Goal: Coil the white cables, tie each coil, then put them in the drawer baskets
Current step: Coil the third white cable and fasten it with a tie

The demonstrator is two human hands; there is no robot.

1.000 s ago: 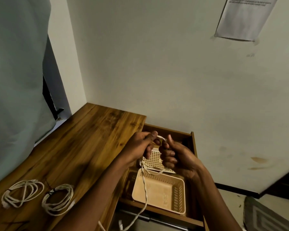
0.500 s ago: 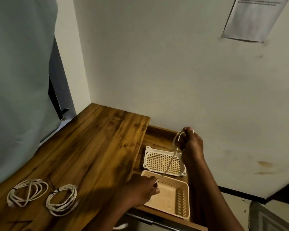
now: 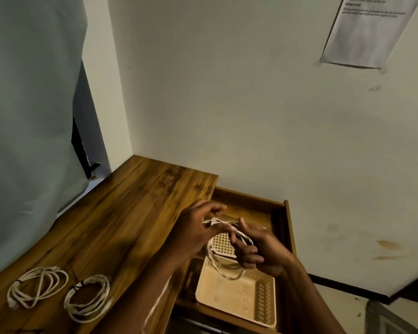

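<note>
Both hands are together over the open drawer [image 3: 279,213]. The left hand [image 3: 198,231] pinches the white cable [image 3: 227,268] and the right hand [image 3: 260,249] holds its loops, above the two baskets [image 3: 263,300]. Two tied coils [image 3: 60,294] lie on the worktop [image 3: 121,213], at near left.

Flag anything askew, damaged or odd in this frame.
Little stands out. The wall by the open drawer has brownish stains, and the taped paper notice looks wrinkled. Two tied cable coils lie neatly on the desk; both baskets sit level.
</note>
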